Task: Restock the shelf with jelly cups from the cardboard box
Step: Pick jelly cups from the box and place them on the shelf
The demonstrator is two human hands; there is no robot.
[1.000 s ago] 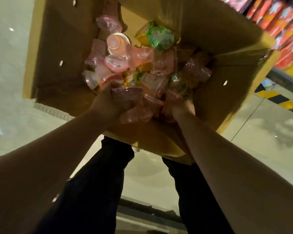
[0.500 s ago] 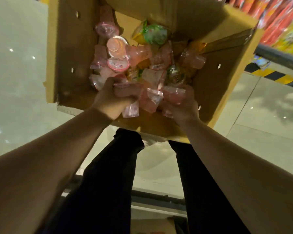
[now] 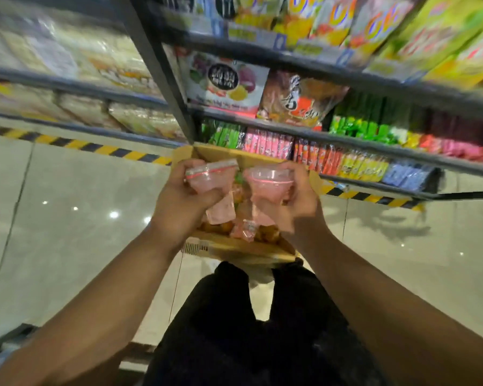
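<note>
Floor (image 3: 67,218): pale glossy tiles showing light reflections, with a yellow-and-black hazard strip (image 3: 95,147) along its far edge. Shelf (image 3: 374,144): dark metal tiers on a slanted upright post; pale wrapped packs (image 3: 103,68) in the left bay, a white fruit-printed bag (image 3: 223,82) just right of the post, and rows of green, pink, orange, yellow and blue sachets (image 3: 265,142) on the lower right tier. Cardboard box (image 3: 234,247): open and standing on the floor at the foot of the shelf, directly beneath both hands. Left hand (image 3: 179,201): fingers curled tight around a left cluster of jelly cups (image 3: 211,178), with the thumb wrapped across the front. The cups are pink with red-rimmed lids; the top one juts above the fingers and another hangs below the fist. Right hand (image 3: 304,201): fingers curled round a right cluster of jelly cups (image 3: 268,181), also pink, whose lid faces the camera while a further cup dangles under the palm. The two clusters sit just beside each other above the box's middle. Orange contents (image 3: 215,227) lie at the box's near edge, blurred. Black trousers (image 3: 234,316) show below the box's near edge.
</note>
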